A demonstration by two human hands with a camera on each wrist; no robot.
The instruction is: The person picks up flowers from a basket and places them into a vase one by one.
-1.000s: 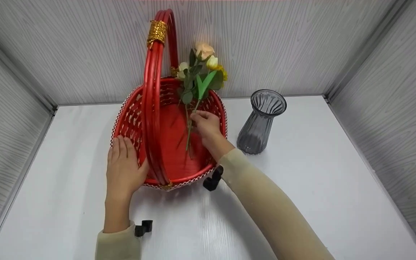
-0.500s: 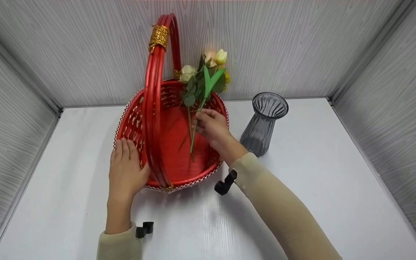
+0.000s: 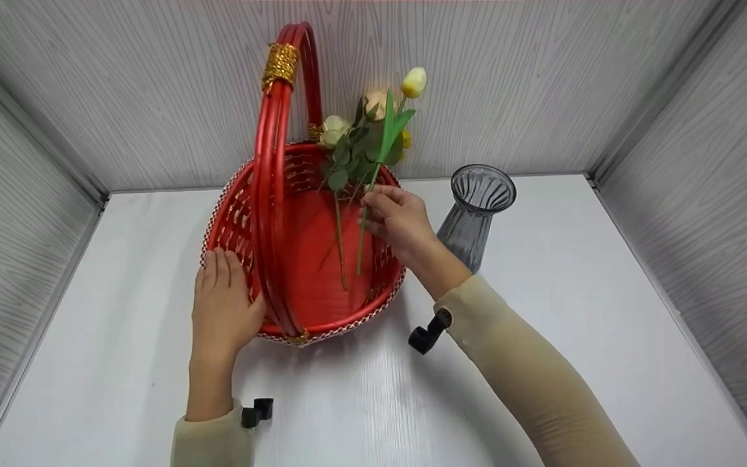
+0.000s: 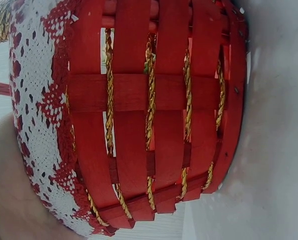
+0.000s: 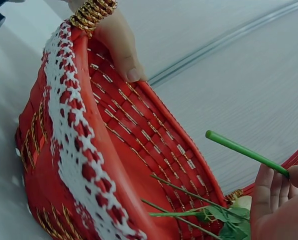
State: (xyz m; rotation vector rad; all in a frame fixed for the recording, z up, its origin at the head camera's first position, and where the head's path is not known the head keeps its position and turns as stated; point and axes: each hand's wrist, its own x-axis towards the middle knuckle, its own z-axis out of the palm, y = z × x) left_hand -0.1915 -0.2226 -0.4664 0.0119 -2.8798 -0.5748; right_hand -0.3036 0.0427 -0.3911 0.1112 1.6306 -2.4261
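My right hand (image 3: 403, 217) pinches the green stem of a yellow-white tulip (image 3: 414, 83) over the right side of a red woven basket (image 3: 341, 324). In the right wrist view, the cut end of the tulip stem (image 5: 244, 150) sticks out past the fingers, above the basket's inside. My left hand (image 3: 223, 305) rests on the basket's left rim with straight fingers, its thumb reaching toward the handle. Other flowers lean at the back of the basket: a cream rose (image 3: 334, 131), a peach rose (image 3: 377, 104) and a partly hidden yellow bloom (image 3: 406, 139).
A grey ribbed glass vase (image 3: 471, 227) stands right of the basket, partly behind my right forearm. The tall red handle (image 3: 270, 162) arches over the basket. Lace trim (image 4: 36, 115) runs along its rim. Grey wood-grain walls (image 3: 509, 78) border the white table (image 3: 574, 292).
My right hand has moved right with the tulip, lifting its bloom up and away from the other flowers. The left hand stays on the basket rim.
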